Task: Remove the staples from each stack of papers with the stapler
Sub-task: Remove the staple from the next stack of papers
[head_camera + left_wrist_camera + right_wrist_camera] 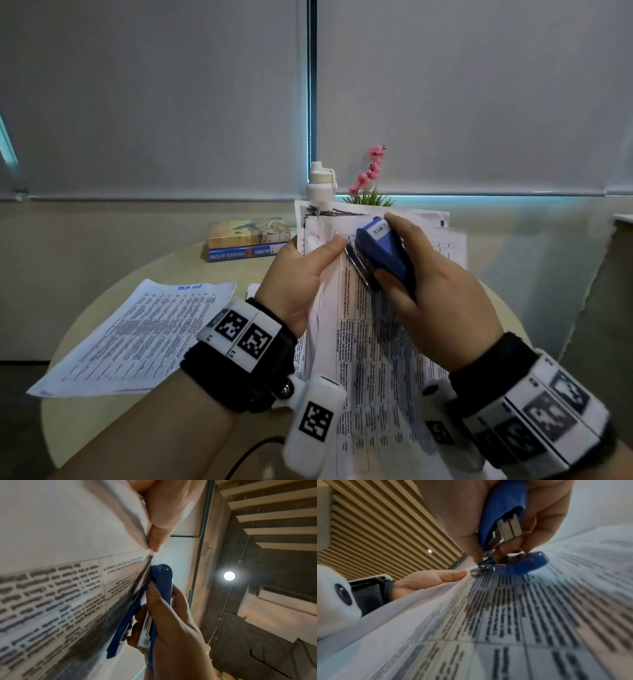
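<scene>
My right hand point(404, 274) grips a blue stapler point(383, 253), also visible as the blue stapler point(503, 513) in the right wrist view. Its metal tail tip point(479, 570) sits on the upper left corner of a printed paper stack point(373, 335), held raised above the table. My left hand point(301, 274) pinches that stack at its left edge, thumb point(329, 248) on top right beside the stapler's tip. In the left wrist view the thumb point(156, 539) presses the sheet point(60, 588) just above the stapler point(159, 582). No staple can be made out.
A second printed stack point(137, 335) lies flat on the round beige table point(85, 421) at my left. Two books point(248, 240) are stacked at the table's back. A white bottle point(320, 183) and a pink flowering plant point(370, 178) stand behind the held papers.
</scene>
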Motion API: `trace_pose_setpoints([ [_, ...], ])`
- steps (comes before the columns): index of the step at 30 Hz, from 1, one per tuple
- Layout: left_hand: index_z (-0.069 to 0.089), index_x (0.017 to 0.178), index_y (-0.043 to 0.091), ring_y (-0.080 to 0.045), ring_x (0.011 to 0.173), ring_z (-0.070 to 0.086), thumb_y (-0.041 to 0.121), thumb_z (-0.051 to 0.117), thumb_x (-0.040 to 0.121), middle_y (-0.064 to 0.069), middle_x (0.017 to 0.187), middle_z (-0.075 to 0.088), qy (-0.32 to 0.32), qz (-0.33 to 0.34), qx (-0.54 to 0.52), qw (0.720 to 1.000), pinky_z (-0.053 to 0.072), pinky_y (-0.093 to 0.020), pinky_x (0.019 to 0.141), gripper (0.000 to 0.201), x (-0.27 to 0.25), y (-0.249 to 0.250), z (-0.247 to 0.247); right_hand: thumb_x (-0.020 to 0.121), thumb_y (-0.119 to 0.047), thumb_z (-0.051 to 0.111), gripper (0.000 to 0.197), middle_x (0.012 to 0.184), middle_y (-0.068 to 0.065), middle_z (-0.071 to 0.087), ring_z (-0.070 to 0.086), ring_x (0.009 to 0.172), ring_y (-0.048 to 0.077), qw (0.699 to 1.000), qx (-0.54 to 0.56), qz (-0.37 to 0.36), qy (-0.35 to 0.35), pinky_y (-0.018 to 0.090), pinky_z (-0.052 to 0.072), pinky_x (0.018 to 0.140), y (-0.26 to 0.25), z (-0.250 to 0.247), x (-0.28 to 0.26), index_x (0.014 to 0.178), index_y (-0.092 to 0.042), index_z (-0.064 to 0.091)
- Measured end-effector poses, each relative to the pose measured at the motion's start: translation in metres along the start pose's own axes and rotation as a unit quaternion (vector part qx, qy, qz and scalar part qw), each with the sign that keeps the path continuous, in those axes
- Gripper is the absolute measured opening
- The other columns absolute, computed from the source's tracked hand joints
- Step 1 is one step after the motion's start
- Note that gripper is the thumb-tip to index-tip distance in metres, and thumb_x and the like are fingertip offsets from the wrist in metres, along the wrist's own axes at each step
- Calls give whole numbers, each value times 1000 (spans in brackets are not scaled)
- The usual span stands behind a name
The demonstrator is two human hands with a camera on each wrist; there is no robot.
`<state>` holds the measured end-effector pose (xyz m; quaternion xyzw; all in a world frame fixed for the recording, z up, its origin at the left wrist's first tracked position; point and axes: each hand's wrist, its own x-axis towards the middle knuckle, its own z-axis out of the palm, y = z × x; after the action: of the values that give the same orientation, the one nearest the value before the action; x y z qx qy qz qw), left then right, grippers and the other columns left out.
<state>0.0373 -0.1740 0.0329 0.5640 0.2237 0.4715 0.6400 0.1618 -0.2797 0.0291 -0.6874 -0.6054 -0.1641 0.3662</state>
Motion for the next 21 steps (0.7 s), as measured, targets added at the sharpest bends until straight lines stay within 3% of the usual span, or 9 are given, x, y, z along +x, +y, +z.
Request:
trace_pose_setpoints([
  [2,66,108,-3,-33,81,71,14,61,91,-22,95,72,3,-1,-8,1000,59,-46,75,25,0,-1,-1,87,-32,55,62,111,1,65,61,90,30,1000,12,17,11,28,34,65,1,1,0,142,-36,26],
  [7,66,110,-4,-38,99,68,13,61,91,-23,106,70,20,21,-10,1000,52,-55,91,26,-1,-4,-2,88,-33,53,59,108,3,66,59,90,33,999,9,32,22,30,31,64,2,0,5,141,-35,27],
  [14,68,108,0,-35,100,68,15,59,93,-19,106,71,20,71,19,997,50,-55,94,23,-2,-8,-3,90,-32,51,59,109,4,65,59,91,34,999,-16,24,17,31,30,63,-5,-1,7,142,-32,25],
  [18,71,101,6,-32,96,70,21,65,80,-14,98,74,37,103,44,993,51,-55,92,26,-2,-7,0,91,-31,49,56,104,7,66,59,90,34,999,-4,38,29,32,29,62,-8,3,13,142,-30,25],
  [21,68,106,4,-29,96,69,25,64,77,-12,98,74,53,130,71,988,51,-53,93,35,-1,-7,2,90,-31,49,58,104,6,65,59,88,34,998,-24,38,48,32,27,62,-14,6,16,142,-31,24],
])
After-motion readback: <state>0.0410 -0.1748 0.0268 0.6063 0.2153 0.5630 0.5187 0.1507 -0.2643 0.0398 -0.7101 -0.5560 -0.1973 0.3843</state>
